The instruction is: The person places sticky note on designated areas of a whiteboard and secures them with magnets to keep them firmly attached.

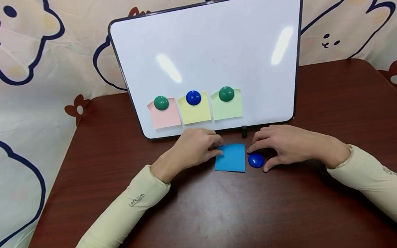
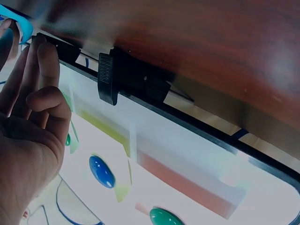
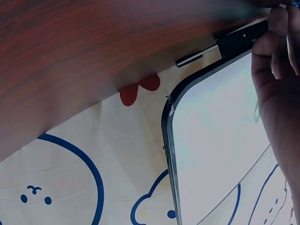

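Note:
A square blue sticky note (image 1: 230, 158) is in front of the whiteboard, its left edge between the thumb and forefinger of my left hand (image 1: 195, 149). In the left wrist view the note (image 2: 21, 23) shows as a curved strip near the fingertips. My right hand (image 1: 284, 145) is at the note's right side, thumb and forefinger spread around a round blue magnet (image 1: 256, 160) on the table. Its forefinger tip is close to the note's right edge. The right wrist view shows the back of the right hand (image 3: 281, 84), with the magnet hidden.
The whiteboard (image 1: 210, 50) leans upright at the table's back. Pink (image 1: 165, 116), yellow (image 1: 195, 112) and green notes (image 1: 227, 108) hang along its lower left, each under a round magnet. A black clip (image 1: 244, 131) is at its bottom edge. A patterned curtain (image 1: 75, 44) surrounds the table (image 1: 205, 223).

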### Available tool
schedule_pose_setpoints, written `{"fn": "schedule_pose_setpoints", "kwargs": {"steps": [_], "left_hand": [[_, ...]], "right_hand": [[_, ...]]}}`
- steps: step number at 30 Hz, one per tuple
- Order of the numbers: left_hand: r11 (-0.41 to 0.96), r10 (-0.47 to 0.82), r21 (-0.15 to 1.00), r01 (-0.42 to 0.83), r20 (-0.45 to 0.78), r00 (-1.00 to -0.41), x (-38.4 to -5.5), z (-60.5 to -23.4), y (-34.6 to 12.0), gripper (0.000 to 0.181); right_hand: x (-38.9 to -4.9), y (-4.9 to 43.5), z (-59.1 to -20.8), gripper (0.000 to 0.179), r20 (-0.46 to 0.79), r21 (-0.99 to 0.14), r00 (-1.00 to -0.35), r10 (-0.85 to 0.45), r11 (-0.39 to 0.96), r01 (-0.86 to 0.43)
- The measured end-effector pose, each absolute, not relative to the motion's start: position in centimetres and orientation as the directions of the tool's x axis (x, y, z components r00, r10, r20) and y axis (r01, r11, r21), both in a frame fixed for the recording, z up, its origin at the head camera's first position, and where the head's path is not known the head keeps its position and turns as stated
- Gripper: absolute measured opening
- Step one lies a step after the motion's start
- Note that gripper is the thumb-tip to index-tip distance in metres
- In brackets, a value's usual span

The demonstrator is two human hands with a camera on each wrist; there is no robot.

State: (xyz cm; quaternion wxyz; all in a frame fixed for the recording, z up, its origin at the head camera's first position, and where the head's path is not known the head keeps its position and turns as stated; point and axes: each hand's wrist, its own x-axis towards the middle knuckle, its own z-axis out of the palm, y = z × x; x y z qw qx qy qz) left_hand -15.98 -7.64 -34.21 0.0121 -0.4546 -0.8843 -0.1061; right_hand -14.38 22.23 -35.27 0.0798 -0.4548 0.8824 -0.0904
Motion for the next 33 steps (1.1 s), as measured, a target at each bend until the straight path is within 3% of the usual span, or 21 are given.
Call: {"fn": "schedule_pose_setpoints", "kwargs": {"steps": [12,25,33], "left_hand": [[0.567,0.805,0.176,0.805,0.092,-0.587,-15.92,-34.22,-7.36,0.014],[0.575,0.803,0.117,0.81,0.111,-0.586,-16.12,-34.12,-7.11,0.006],[0.582,0.792,0.096,0.808,0.159,-0.589,-16.2,-34.03,-7.23,0.007]], "right_hand": [[-14.38,22.06,-35.58,0.042,-0.014,-0.256,-0.512,-0.859,0.498,-0.829],[-14.68,22.42,-34.98,0.041,0.021,-0.244,-0.547,-0.837,0.526,-0.814],[-14.71,22.66,-35.02,0.041,0.043,-0.237,-0.535,-0.843,0.512,-0.826]]}}
